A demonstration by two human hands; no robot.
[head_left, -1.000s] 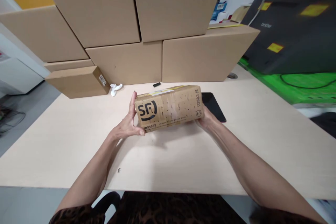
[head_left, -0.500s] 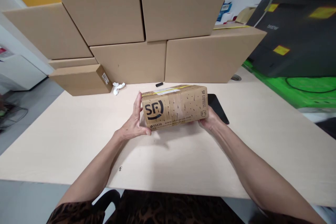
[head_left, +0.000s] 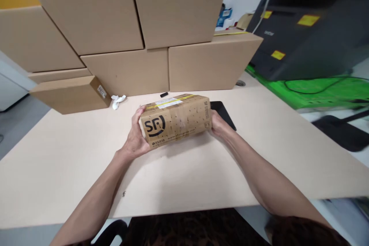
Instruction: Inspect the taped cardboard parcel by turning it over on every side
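A brown cardboard box (head_left: 180,121) printed with "SF" is held between my two hands, tilted above the table (head_left: 161,184). Yellow tape and a white label show on its top face. My left hand (head_left: 135,134) grips the left end, the thumb low near the front corner and the fingers up along the side. At the right end my right hand (head_left: 218,125) holds the box, its fingers mostly hidden behind and beneath it. A flat black object (head_left: 223,114) lies on the table behind the right hand, partly covered by the box.
Large cardboard boxes (head_left: 123,73) are stacked along the table's back. A smaller flat carton (head_left: 72,94) stands at the left, beside crumpled white paper (head_left: 117,101). A small black piece (head_left: 164,94) lies near the stack. On the right, a dark machine (head_left: 302,38) stands over a green surface (head_left: 300,94).
The view has turned to the right, so everything sits further left in the picture. Both hands still hold the box, which now shows more of its top face.
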